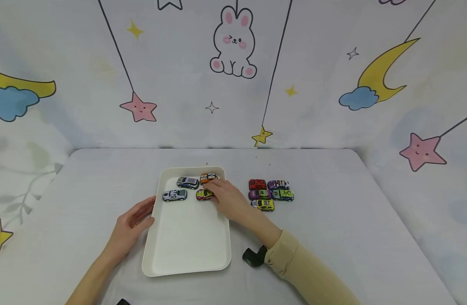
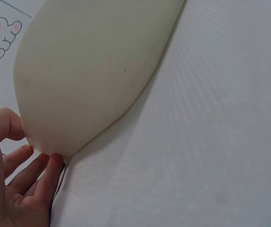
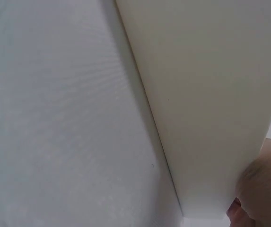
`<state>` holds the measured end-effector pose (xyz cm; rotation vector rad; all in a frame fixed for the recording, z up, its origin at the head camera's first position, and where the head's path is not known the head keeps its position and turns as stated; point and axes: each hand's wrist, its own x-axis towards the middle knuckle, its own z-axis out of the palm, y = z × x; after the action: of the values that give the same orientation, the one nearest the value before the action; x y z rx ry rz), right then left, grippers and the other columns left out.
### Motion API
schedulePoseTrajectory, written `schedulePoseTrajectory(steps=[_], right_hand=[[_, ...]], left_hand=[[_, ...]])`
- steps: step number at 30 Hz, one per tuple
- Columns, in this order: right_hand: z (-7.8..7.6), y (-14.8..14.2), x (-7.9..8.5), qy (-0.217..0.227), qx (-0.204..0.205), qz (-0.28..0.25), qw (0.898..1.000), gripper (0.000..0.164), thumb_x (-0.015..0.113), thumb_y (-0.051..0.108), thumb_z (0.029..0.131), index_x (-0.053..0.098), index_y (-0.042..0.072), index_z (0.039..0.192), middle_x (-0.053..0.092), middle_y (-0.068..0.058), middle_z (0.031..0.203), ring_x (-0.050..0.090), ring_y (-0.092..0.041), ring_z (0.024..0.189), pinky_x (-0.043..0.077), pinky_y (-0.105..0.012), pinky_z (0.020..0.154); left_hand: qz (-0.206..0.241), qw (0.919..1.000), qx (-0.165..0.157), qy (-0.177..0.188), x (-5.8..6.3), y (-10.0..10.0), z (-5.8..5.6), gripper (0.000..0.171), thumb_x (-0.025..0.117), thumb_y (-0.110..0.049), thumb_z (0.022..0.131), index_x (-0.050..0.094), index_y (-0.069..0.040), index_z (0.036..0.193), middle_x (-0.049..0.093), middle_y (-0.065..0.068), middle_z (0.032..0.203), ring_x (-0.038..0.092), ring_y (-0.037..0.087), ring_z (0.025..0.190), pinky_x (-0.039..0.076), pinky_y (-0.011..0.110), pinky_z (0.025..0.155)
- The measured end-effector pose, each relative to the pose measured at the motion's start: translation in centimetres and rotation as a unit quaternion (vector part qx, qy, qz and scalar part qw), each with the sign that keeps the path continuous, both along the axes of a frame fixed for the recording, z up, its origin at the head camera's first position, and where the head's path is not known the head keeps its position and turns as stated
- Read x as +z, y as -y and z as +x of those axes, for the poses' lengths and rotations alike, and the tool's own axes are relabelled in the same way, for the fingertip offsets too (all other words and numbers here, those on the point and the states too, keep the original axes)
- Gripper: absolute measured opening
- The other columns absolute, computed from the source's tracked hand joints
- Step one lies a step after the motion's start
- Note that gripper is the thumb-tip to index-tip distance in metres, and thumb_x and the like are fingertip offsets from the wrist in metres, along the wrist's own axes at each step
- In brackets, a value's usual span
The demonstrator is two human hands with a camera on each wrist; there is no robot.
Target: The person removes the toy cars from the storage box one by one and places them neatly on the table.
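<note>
A white tray [image 1: 191, 237] lies on the table, its long sides running away from me. My left hand [image 1: 132, 224] rests against the tray's left outer wall, fingertips and thumb touching near the rim; the left wrist view shows these fingers [image 2: 48, 177] against the wall. Reaching over the right rim, my right hand [image 1: 229, 201] pinches a yellow and red toy car [image 1: 204, 194] in the tray's far part, the car's right end hidden by the fingers. Behind it is an orange and white toy car [image 1: 208, 178]. A silver-blue car [image 1: 187, 182] and a white car [image 1: 174, 195] stand to the left.
Right of the tray, several toy cars stand grouped on the table: a red one [image 1: 257, 184], a purple and white one [image 1: 278, 184], a purple one [image 1: 259, 194], a green one [image 1: 282, 195] and a yellow one [image 1: 263, 205]. A patterned cloth [image 1: 172, 76] hangs behind.
</note>
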<state>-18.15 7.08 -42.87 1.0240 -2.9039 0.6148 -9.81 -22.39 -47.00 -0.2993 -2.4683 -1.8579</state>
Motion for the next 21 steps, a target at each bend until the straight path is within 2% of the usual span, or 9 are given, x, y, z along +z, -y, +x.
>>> schedulePoseTrajectory(steps=[6,9,15,21], right_hand=[[0.0,-0.1,-0.1,-0.012,0.014,-0.030,0.999,0.036,0.064,0.004,0.096,0.062,0.008,0.132,0.061,-0.009,0.135,0.055,-0.026,0.129,0.044,-0.039,0.113],[0.0,-0.4,-0.2,-0.050,0.041,-0.047,0.997,0.035,0.064,0.003,0.096,0.063,0.006,0.131,0.062,-0.011,0.134,0.055,-0.027,0.128,0.045,-0.039,0.112],[0.5,-1.5,-0.3,-0.143,0.098,-0.088,0.981,0.033,0.066,0.000,0.094,0.066,0.004,0.127,0.065,-0.009,0.129,0.058,-0.024,0.122,0.049,-0.031,0.107],[1.3,-2.7,-0.6,-0.173,0.113,-0.161,0.965,0.035,0.069,0.000,0.091,0.066,0.004,0.127,0.067,-0.009,0.127,0.059,-0.022,0.119,0.051,-0.027,0.104]], left_hand=[[-0.004,1.0000,0.001,0.001,0.0,0.0,0.0,0.050,0.059,-0.008,0.100,0.045,-0.002,0.148,0.046,0.027,0.149,0.052,-0.009,0.125,0.043,0.007,0.100],[-0.005,1.0000,0.002,0.003,0.0,0.1,0.0,0.050,0.059,-0.009,0.101,0.045,-0.003,0.148,0.046,0.026,0.149,0.052,-0.009,0.125,0.043,0.006,0.099],[-0.002,1.0000,-0.002,0.004,-0.1,0.0,0.0,0.050,0.059,-0.008,0.101,0.045,-0.003,0.148,0.046,0.026,0.149,0.052,-0.008,0.125,0.043,0.007,0.099],[0.000,1.0000,-0.002,0.000,0.3,-0.1,0.1,0.050,0.058,-0.006,0.100,0.045,-0.001,0.148,0.046,0.027,0.148,0.053,-0.006,0.126,0.043,0.007,0.100]])
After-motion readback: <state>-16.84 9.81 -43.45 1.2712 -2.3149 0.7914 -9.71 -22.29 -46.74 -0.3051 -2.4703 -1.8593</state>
